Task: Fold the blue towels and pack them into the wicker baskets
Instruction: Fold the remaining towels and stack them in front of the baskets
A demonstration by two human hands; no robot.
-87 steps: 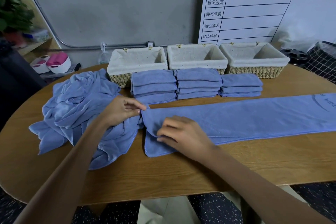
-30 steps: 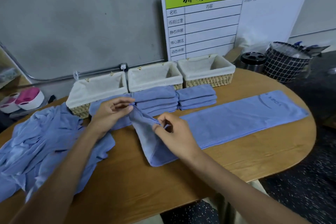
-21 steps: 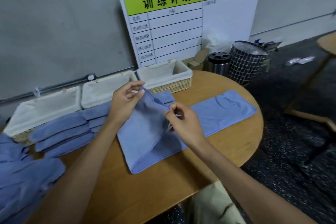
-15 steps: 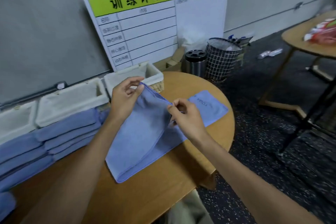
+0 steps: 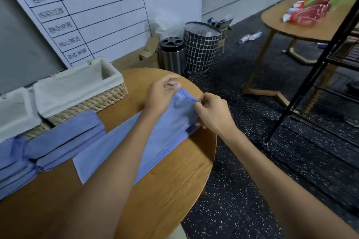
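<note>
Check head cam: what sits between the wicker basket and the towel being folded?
In the head view, only bare wooden table lies between the wicker basket and the towel that both hands pinch; the folded stack sits further left, in front of the basket.

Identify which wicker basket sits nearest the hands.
The rightmost wicker basket, whose woven side shows fully; the other basket lies further left, cut by the frame edge. Both hands pinch the towel.
</note>
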